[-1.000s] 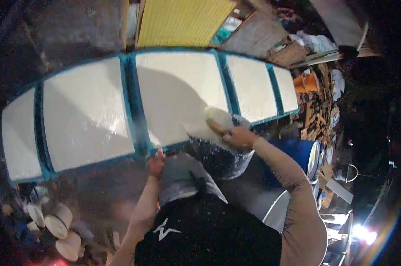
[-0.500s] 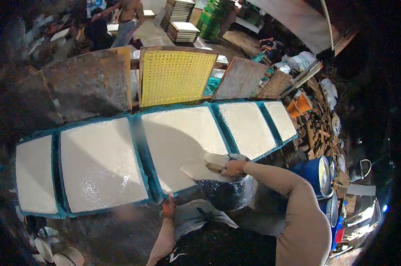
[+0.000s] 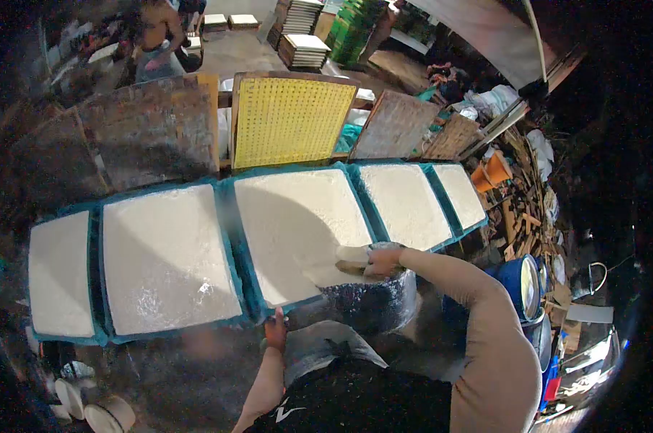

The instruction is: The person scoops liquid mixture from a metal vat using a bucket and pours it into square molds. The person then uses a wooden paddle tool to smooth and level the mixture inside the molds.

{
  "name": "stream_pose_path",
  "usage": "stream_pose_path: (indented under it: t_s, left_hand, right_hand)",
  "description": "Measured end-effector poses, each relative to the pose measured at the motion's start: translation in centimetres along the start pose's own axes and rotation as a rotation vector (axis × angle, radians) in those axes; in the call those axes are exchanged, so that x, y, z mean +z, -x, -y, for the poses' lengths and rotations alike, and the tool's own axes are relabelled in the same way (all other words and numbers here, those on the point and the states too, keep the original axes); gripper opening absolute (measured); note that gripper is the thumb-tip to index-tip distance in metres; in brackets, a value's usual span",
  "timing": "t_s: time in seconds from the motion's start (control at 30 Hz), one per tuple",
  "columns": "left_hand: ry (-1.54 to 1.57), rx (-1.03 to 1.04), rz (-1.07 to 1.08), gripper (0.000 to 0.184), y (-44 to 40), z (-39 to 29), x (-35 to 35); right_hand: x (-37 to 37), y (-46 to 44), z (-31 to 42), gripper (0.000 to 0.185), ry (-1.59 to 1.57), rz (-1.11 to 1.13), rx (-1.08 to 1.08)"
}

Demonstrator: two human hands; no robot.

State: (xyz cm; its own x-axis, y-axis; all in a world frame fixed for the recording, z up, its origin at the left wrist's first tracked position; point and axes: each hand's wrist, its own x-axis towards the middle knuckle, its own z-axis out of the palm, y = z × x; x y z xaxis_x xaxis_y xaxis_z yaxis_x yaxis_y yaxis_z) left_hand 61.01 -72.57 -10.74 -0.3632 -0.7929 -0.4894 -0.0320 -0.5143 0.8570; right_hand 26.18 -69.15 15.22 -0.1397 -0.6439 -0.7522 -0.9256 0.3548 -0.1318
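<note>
A row of square moulds lined with teal cloth [image 3: 232, 249] holds smooth white curd-like material. My right hand [image 3: 384, 261] is closed on a scoop [image 3: 350, 265], which looks pale with a brown lower edge, over the near right part of the middle mould's white mass [image 3: 290, 224]. Under that hand stands a dark, white-smeared bucket [image 3: 369, 307] against the mould's front edge; the hand and scoop hide part of its rim. My left hand [image 3: 275, 329] grips the cloth-covered front edge near the middle mould's left corner, its fingers partly hidden.
Brown boards [image 3: 160, 130] and a yellow perforated panel [image 3: 290, 119] lean behind the moulds. To the right are blue barrels [image 3: 520, 289], orange buckets [image 3: 491, 172] and scrap wood [image 3: 521, 224]. White tubs [image 3: 110, 417] sit at lower left. A person [image 3: 160, 36] works at the back.
My right hand has turned the scoop and shifted it slightly right and up in the view. My left hand stays at the mould's edge. The person behind has moved left and bent lower.
</note>
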Motion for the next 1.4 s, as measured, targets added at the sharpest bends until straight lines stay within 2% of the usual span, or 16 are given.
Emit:
stream_pose_path:
  t_s: [0.13,0.23,0.3,0.37,0.47,0.53,0.77,0.93,0.97,1.0,1.03,1.1,1.17,1.23,1.37,1.4]
  left_hand:
    - [0.032,0.189,0.014,0.047,-1.7,4.8,0.0]
    - [0.082,-0.004,0.055,0.042,0.7,-0.6,0.0]
    - [0.066,0.126,0.028,0.046,0.6,-0.9,0.5]
    - [-0.048,-0.100,-0.044,0.060,-0.7,1.8,0.2]
    - [-0.050,0.021,-0.047,0.065,-1.1,4.3,-0.1]
    - [-0.042,-0.127,0.004,0.065,-0.4,2.1,-0.3]
    - [-0.073,-0.117,0.055,0.062,-0.4,1.9,-0.8]
    - [-0.172,-0.056,0.129,0.043,0.4,-1.3,-0.9]
    - [-0.197,-0.044,0.140,0.041,0.1,-1.2,-1.1]
    - [-0.195,-0.032,0.188,0.039,-0.1,0.1,-1.3]
    - [-0.195,-0.026,0.245,0.039,-0.8,1.2,-1.6]
    - [0.310,-0.152,0.600,0.041,-3.5,8.6,-2.9]
    - [0.976,-0.687,1.064,0.047,-8.7,16.6,-6.4]
    - [-0.258,-0.456,0.608,0.044,-3.6,2.8,-5.1]
    - [-0.374,-0.272,0.495,0.047,-2.5,0.9,-13.8]
    - [-0.361,-0.261,0.428,0.048,-2.8,0.8,-17.1]
  right_hand:
    - [-0.2,-0.3,-1.5,0.045,0.117,-0.050,-0.145]
    - [1.5,-4.4,-5.3,0.033,0.546,0.210,-0.330]
    - [-0.6,-2.2,-2.4,0.045,0.108,0.114,-0.039]
    - [-1.5,-1.7,-1.3,0.048,0.020,0.100,-0.080]
    - [-1.9,-1.5,-0.5,0.049,-0.077,0.112,-0.098]
    - [-1.5,-2.4,-1.2,0.048,-0.154,0.172,0.063]
    - [-2.7,-3.1,-0.6,0.049,-0.007,0.241,0.097]
    - [-3.4,-3.1,0.3,0.049,0.042,0.250,0.204]
    - [-2.4,-4.8,-2.1,0.047,0.186,0.264,0.023]
    - [0.7,-7.8,-7.7,0.038,0.454,0.259,-0.288]
    - [-3.0,-3.9,-0.9,0.027,0.368,0.302,-0.033]
    - [-1.3,-3.4,-1.5,0.031,0.240,0.145,-0.032]
    - [-0.2,-2.5,-1.4,0.035,0.150,-0.007,-0.053]
    - [1.1,-1.8,-2.5,0.037,0.107,0.012,-0.017]
    - [8.9,0.5,-6.6,0.042,0.005,-0.194,0.028]
    - [8.8,3.7,-2.9,0.047,-0.026,-0.213,0.082]
